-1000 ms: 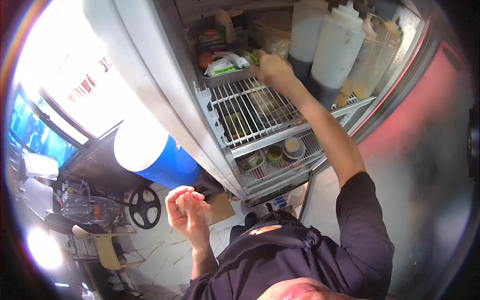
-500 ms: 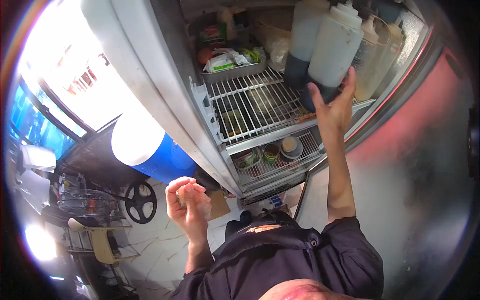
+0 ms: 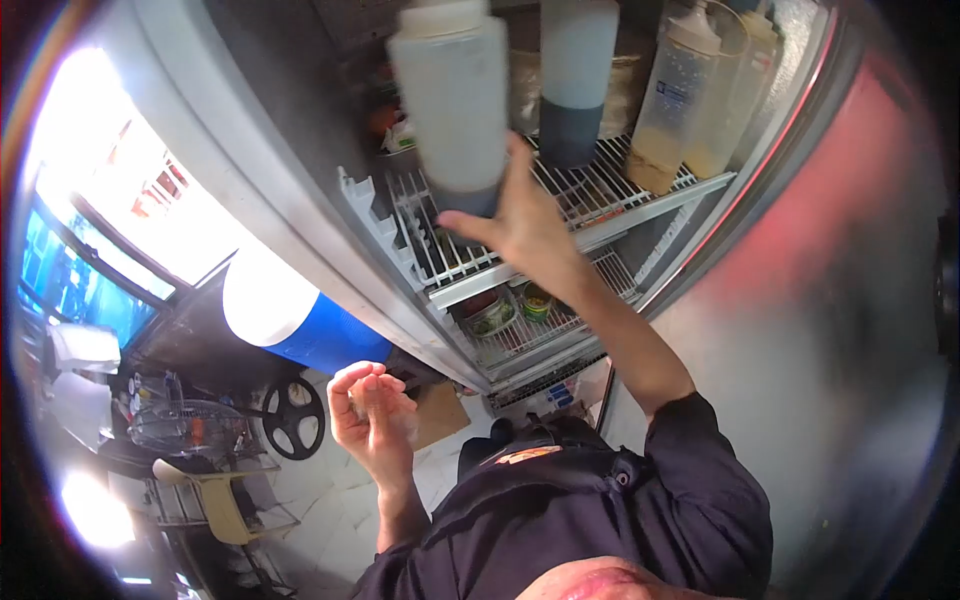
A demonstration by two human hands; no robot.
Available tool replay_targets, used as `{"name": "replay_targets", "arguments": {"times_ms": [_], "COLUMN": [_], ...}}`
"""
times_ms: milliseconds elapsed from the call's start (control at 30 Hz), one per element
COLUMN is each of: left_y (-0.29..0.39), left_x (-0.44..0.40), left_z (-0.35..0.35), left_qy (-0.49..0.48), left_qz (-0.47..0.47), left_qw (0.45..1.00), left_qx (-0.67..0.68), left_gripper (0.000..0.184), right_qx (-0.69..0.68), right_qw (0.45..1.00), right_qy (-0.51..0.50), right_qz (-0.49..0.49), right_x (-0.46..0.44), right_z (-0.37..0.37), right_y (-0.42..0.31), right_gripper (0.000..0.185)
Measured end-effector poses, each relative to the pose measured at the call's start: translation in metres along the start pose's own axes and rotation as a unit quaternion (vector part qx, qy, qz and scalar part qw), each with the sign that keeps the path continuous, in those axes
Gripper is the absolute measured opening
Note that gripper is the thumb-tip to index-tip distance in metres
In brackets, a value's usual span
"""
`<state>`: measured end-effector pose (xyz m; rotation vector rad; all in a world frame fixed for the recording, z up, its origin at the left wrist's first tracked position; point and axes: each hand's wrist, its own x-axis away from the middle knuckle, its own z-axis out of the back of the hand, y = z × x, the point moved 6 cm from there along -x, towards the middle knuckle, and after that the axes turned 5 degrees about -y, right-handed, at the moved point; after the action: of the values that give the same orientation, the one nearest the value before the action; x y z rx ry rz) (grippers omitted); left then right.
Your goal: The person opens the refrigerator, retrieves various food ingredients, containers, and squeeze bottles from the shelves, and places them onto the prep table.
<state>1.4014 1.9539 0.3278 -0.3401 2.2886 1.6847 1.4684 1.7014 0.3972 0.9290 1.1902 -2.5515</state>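
My right hand [image 3: 528, 222] grips a white squeeze bottle [image 3: 455, 115] low down, near the dark liquid at its bottom. The bottle is upright over the left part of the fridge's wire shelf [image 3: 600, 205]; whether its base touches the wires I cannot tell. To its right stands a second squeeze bottle [image 3: 575, 90] half full of dark liquid. Farther right is a clear bottle [image 3: 668, 110] with brownish residue, with another bottle [image 3: 728, 110] beside it. My left hand [image 3: 368, 425] is curled around crumpled clear plastic [image 3: 400, 415], outside the fridge.
Small containers, among them a green tub [image 3: 536, 303], sit on the lower shelf. The white fridge frame [image 3: 300, 200] runs along the left, with a blue drum [image 3: 335, 335] beyond it. The opened fridge door [image 3: 790, 350] is on the right. A black wheel [image 3: 293, 418] stands lower left.
My right hand has carried the squeeze bottle leftward across the shelf, away from the other bottles, and it now hides most of the metal tray. My left hand has hardly moved.
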Motion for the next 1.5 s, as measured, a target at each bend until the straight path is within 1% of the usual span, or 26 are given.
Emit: {"name": "replay_targets", "arguments": {"times_ms": [67,133,167,200,267,333,433,533,633,733,767,800,867,967,1067,1100,1167,1200,1233,1300,1333,1367,1400,1433,1467,1500], "left_y": [0.000,0.000,0.000,0.000,0.001,0.006,0.010,0.015,0.015,0.011,0.009,0.008,0.006,0.006,0.009,0.007,0.006,0.006,0.006,0.008,0.012,0.020,0.024,0.036,0.046,0.051], "left_x": [0.002,0.002,0.002,0.003,0.002,0.005,0.006,0.004,0.005,0.002,0.002,0.001,0.001,0.002,0.002,0.002,0.001,0.002,0.002,0.003,0.005,0.005,0.003,-0.003,-0.006,-0.008], "left_z": [0.000,0.003,0.007,0.011,0.015,0.018,0.016,0.008,-0.004,-0.010,-0.011,-0.012,-0.013,-0.017,-0.015,-0.011,-0.008,-0.005,-0.006,-0.007,-0.015,-0.028,-0.041,-0.059,-0.079,-0.094], "left_qy": [0.000,0.002,0.005,0.010,0.025,0.046,0.033,-0.028,-0.036,-0.039,-0.040,-0.043,-0.048,-0.055,-0.059,-0.051,-0.042,-0.037,-0.046,-0.064,-0.098,-0.131,-0.164,-0.212,-0.255,-0.246], "left_qz": [-0.004,-0.014,-0.018,-0.022,-0.012,0.018,0.011,-0.071,-0.029,-0.010,-0.008,-0.015,-0.027,-0.030,-0.031,-0.035,-0.021,-0.013,-0.007,0.003,0.029,0.054,0.078,-0.029,-0.135,-0.167], "left_qw": [1.000,0.999,0.999,0.999,0.999,0.999,0.999,0.991,0.997,0.998,0.998,0.997,0.996,0.995,0.993,0.994,0.997,0.998,0.998,0.997,0.993,0.986,0.977,0.954,0.909,0.889], "left_qx": [-0.007,-0.031,-0.031,-0.032,-0.027,-0.020,-0.033,-0.109,-0.070,-0.056,-0.057,-0.062,-0.073,-0.073,-0.096,-0.089,-0.066,-0.055,-0.050,-0.041,-0.066,-0.091,-0.115,-0.210,-0.301,-0.348], "left_gripper": [0.012,0.012,0.012,0.012,0.012,0.012,0.012,0.013,0.012,0.012,0.012,0.012,0.012,0.011,0.011,0.011,0.011,0.011,0.011,0.011,0.013,0.015,0.017,0.022,0.027,0.033], "right_qx": [0.031,0.040,0.063,0.085,0.167,0.257,0.316,0.100,0.124,0.040,0.028,-0.062,0.003,0.038,0.017,0.022,0.171,0.246,0.320,0.242,0.203,0.232,0.192,0.152,0.111,0.095], "right_qw": [0.999,0.992,0.993,0.993,0.981,0.946,0.918,0.978,0.973,0.990,0.988,0.985,0.988,0.993,0.997,0.986,0.929,0.902,0.869,0.912,0.930,0.932,0.947,0.958,0.965,0.974], "right_qy": [-0.009,-0.101,-0.083,-0.064,0.099,0.189,0.238,0.182,0.130,0.065,0.037,-0.025,-0.037,-0.050,0.062,0.162,0.329,0.351,0.371,0.322,0.297,0.270,0.241,0.210,0.179,0.159], "right_qz": [-0.007,-0.070,-0.064,-0.058,0.031,-0.055,-0.017,-0.032,-0.144,-0.119,-0.150,-0.160,-0.149,-0.095,-0.037,-0.037,-0.007,-0.043,-0.076,-0.080,-0.084,-0.067,-0.095,-0.125,-0.153,-0.133], "right_x": [-0.008,-0.009,-0.010,-0.010,-0.004,-0.010,-0.025,-0.041,-0.034,-0.028,-0.026,-0.027,-0.029,-0.025,0.000,0.009,0.030,0.035,0.037,0.029,0.025,0.020,0.017,0.014,0.013,0.012], "right_z": [-0.019,-0.018,-0.013,-0.008,0.026,0.060,0.079,0.081,0.083,0.062,0.057,0.046,0.028,0.011,0.042,0.065,0.108,0.126,0.143,0.157,0.161,0.163,0.165,0.166,0.165,0.158], "right_y": [-0.008,-0.015,-0.015,-0.015,-0.004,0.016,0.065,0.087,0.079,0.068,0.049,0.044,0.036,0.032,0.015,0.009,0.026,0.030,0.034,0.061,0.076,0.082,0.093,0.096,0.099,0.099], "right_gripper": [0.090,0.087,0.086,0.086,0.086,0.087,0.088,0.087,0.091,0.094,0.095,0.098,0.099,0.089,0.075,0.062,0.068,0.072,0.077,0.086,0.090,0.095,0.096,0.096,0.097,0.095]}}
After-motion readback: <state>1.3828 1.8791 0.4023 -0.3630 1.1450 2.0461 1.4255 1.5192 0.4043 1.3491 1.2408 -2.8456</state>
